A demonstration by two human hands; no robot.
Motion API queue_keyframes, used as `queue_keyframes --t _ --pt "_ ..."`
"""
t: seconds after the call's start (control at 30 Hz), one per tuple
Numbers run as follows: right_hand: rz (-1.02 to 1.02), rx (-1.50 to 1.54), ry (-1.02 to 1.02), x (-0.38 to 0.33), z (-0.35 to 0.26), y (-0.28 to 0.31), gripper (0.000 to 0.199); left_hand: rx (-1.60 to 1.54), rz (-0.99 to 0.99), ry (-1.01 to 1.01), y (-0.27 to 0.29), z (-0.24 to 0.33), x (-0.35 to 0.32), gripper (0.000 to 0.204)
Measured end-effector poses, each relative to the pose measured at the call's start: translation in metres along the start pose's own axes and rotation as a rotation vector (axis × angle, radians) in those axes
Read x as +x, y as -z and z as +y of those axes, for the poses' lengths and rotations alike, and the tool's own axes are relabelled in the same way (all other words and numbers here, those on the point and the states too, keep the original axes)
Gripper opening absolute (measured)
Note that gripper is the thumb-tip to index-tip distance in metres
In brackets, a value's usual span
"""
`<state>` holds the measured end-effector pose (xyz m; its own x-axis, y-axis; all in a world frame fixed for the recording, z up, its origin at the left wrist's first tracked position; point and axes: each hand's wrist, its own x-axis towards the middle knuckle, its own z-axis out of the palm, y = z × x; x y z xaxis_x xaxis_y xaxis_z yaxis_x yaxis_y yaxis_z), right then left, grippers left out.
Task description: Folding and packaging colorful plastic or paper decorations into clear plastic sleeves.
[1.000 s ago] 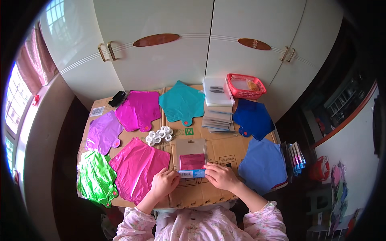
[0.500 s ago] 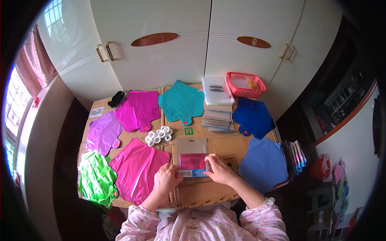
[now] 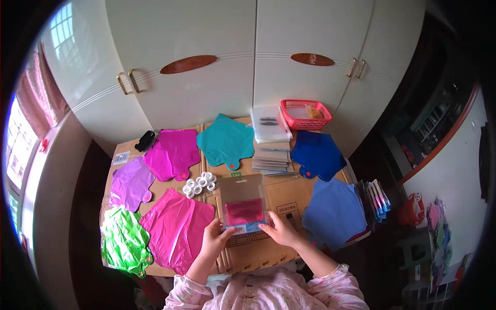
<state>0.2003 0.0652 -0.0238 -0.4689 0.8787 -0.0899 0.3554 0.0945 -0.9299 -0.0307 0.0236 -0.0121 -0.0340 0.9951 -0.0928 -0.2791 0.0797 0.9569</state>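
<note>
A flat clear packet (image 3: 244, 187) with a grey-brown card back and a hang hole is held up at a tilt over the near middle of the table. Folded magenta foil (image 3: 244, 211) shows inside it, above a blue printed strip. My left hand (image 3: 216, 239) grips the lower left corner, thumb in front. At the lower right corner my right hand (image 3: 282, 230) pinches it the same way. Beside my left hand lies a large pink foil sheet (image 3: 178, 227). Several white ribbon-like rolls (image 3: 200, 184) sit beyond it.
Around the cardboard-covered table (image 3: 258, 256) lie foil sheets, among them green (image 3: 125, 243), teal (image 3: 226, 140) and dark blue (image 3: 318, 155). Grey cards (image 3: 272, 157), clear sleeves (image 3: 269, 124) and a red basket (image 3: 306, 114) stand at the back. Filled packets (image 3: 376, 199) stand at the right edge.
Both hands have raised the packet's lower part and tilted it, with thumbs now on its front. My view has shifted a little, so the whole table sits slightly lower and further left.
</note>
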Motion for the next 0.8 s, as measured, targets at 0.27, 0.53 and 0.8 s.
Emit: queue_keyframes --t 0.27,0.53,0.8 --pt "0.053 0.715 -0.042 -0.046 -0.015 0.015 0.02 -0.119 -0.258 0.043 -0.006 -0.001 -0.009 0.016" --pt "1.151 -0.423 0.01 -0.11 -0.016 0.164 0.017 0.096 -0.288 0.04 -0.032 0.016 -0.015 0.03" --pt "1.189 -1.322 -0.339 -0.208 0.078 0.3 0.012 0.067 -0.223 0.04 -0.018 0.014 -0.021 0.027"
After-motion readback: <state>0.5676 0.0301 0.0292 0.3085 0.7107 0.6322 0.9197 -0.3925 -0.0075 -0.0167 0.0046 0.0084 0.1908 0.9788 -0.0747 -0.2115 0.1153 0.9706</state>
